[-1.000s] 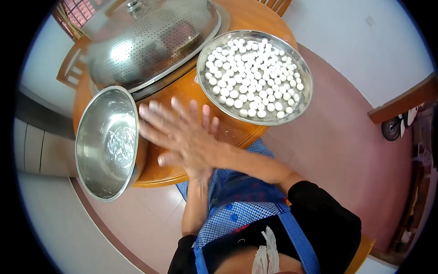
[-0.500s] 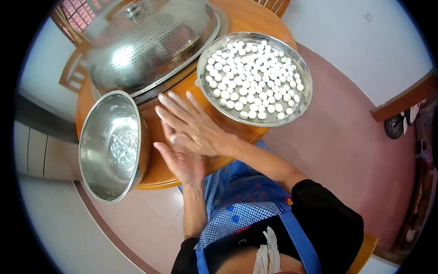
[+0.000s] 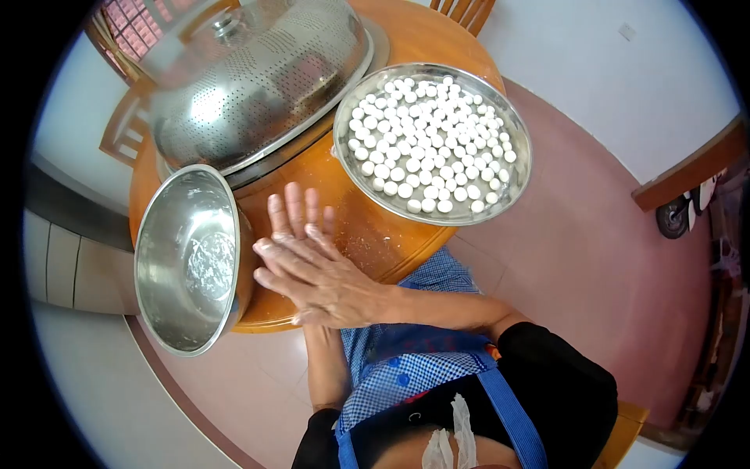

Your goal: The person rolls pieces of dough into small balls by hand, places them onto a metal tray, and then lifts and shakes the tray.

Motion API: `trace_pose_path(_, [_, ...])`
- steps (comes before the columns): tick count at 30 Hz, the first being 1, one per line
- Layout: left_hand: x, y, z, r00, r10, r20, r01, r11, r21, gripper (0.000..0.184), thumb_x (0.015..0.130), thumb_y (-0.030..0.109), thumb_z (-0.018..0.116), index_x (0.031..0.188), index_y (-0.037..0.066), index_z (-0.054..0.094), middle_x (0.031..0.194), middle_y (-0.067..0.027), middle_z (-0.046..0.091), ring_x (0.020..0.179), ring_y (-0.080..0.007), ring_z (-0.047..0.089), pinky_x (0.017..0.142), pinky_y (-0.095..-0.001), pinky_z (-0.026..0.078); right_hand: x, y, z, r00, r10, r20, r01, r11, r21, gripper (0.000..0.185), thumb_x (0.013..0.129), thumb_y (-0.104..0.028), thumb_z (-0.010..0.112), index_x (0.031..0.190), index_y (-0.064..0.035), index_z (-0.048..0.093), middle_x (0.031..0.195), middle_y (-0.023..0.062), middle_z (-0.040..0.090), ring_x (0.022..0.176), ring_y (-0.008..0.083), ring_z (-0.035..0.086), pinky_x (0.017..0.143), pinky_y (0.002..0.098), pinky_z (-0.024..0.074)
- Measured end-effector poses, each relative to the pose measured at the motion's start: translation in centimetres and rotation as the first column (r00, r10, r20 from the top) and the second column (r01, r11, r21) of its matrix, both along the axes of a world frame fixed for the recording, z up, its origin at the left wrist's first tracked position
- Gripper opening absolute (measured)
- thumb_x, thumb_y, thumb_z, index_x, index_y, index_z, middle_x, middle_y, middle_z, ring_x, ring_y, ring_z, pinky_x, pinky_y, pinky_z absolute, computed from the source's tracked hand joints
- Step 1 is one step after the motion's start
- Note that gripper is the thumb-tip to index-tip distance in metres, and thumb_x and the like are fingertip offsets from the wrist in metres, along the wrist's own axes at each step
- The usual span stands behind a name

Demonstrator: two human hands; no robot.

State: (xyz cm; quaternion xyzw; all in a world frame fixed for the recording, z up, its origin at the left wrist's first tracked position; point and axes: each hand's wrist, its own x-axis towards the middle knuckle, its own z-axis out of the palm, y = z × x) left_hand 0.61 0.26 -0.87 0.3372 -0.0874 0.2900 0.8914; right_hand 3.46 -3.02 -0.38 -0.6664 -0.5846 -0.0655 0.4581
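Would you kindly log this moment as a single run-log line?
Right hand: over left hand, fingers extended; between hands: hidden; metal bowl: white residue inside; round metal tray: many white balls; perforated dome cover: beyond bowl

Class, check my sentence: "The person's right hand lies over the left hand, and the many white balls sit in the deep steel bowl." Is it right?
Not quite. The many white balls sit in the shallow round tray, not the deep steel bowl; the head view shows this. The right hand does lie over the left hand.
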Motion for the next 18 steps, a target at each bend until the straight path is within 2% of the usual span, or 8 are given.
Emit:
trace_pose_path(4, [-0.2,-0.6,0.5,0.953,-0.234,0.194,0.264,0.953,-0.148,0.068,0.095,0.057,0.028,0.147,0.015,0.018,0.152,-0.0073,0.020,0.139,-0.0255,0.021,0.112,-0.0483,0.018,3.6,0.7,3.0,0.976,-0.082,0.202,0.116,0.980,-0.164,0.063,0.094,-0.058,0.019,0.148,-0.0246,0.020,0.155,0.0096,0.008,0.143,0.0298,0.006,0.113,0.0557,0.0003])
trace_pose_path(6, [-0.8,-0.2,2.1,0.954,0.052,-0.295,-0.061,0.998,-0.023,0.078,0.091,0.064,0.026,0.149,0.014,0.008,0.154,-0.0100,0.013,0.141,-0.0285,0.015,0.114,-0.0448,0.017,5.5,0.1,2.4,0.981,-0.149,0.122,0.163,0.980,-0.110,0.063,0.094,-0.056,0.023,0.148,-0.0223,0.021,0.155,0.0109,0.008,0.143,0.0294,0.005,0.113,0.0545,-0.0010])
trace_pose_path(8, [-0.4,0.9,2.0,0.971,0.074,-0.227,-0.081,0.996,-0.023,0.078,0.092,0.064,0.026,0.149,0.014,0.009,0.154,-0.0098,0.013,0.141,-0.0296,0.015,0.113,-0.0466,0.016,3.8,-0.7,0.9,0.986,-0.144,0.085,0.153,0.983,-0.105,0.062,0.095,-0.053,0.024,0.148,-0.0209,0.021,0.155,0.0119,0.008,0.143,0.0292,0.005,0.113,0.0533,-0.0017])
trace_pose_path(11, [0.4,0.9,-0.9,0.907,-0.024,0.419,0.195,0.908,-0.372,0.075,0.093,0.061,0.026,0.149,0.014,0.009,0.154,-0.0095,0.014,0.141,-0.0292,0.016,0.114,-0.0462,0.015,0.0,-0.8,0.8,0.995,-0.057,-0.082,0.046,0.990,-0.134,0.061,0.095,-0.052,0.023,0.148,-0.0207,0.021,0.155,0.0122,0.007,0.143,0.0296,0.003,0.113,0.0536,-0.0014])
trace_pose_path(12, [0.4,0.2,-0.8,0.924,-0.078,0.374,0.193,0.941,-0.279,0.074,0.093,0.061,0.026,0.149,0.014,0.009,0.154,-0.0094,0.014,0.141,-0.0293,0.015,0.114,-0.0461,0.015,-0.5,-0.1,1.5,0.971,-0.106,-0.216,0.078,0.988,-0.133,0.062,0.095,-0.053,0.022,0.148,-0.0203,0.020,0.155,0.0118,0.007,0.143,0.0297,0.003,0.113,0.0542,-0.0010])
trace_pose_path(14, [0.1,-1.5,0.0,0.947,-0.172,0.272,0.202,0.976,-0.085,0.074,0.094,0.060,0.026,0.149,0.014,0.009,0.154,-0.0094,0.014,0.141,-0.0293,0.015,0.114,-0.0460,0.014,1.9,0.1,4.0,0.986,-0.103,0.129,0.120,0.984,-0.132,0.064,0.094,-0.053,0.026,0.148,-0.0198,0.019,0.155,0.0107,0.006,0.143,0.0300,0.003,0.113,0.0542,0.0002])
trace_pose_path(15, [-0.8,-2.3,2.1,0.989,-0.051,-0.141,0.029,0.987,-0.155,0.073,0.094,0.060,0.025,0.149,0.015,0.010,0.154,-0.0092,0.014,0.141,-0.0290,0.015,0.114,-0.0454,0.014,3.5,0.5,4.2,0.980,-0.146,0.137,0.164,0.977,-0.134,0.064,0.094,-0.050,0.029,0.148,-0.0196,0.018,0.155,0.0096,0.005,0.143,0.0302,0.004,0.113,0.0542,0.0015])
trace_pose_path(18, [-1.3,0.5,2.5,0.985,-0.005,-0.173,-0.030,0.980,-0.196,0.066,0.096,0.053,0.029,0.148,0.015,0.014,0.153,-0.0113,0.016,0.141,-0.0293,0.016,0.114,-0.0471,0.014,5.4,-0.8,2.1,0.990,-0.086,0.115,0.098,0.989,-0.108,0.063,0.094,-0.046,0.034,0.148,-0.0185,0.017,0.155,0.0091,0.004,0.143,0.0296,0.004,0.113,0.0538,0.0010])
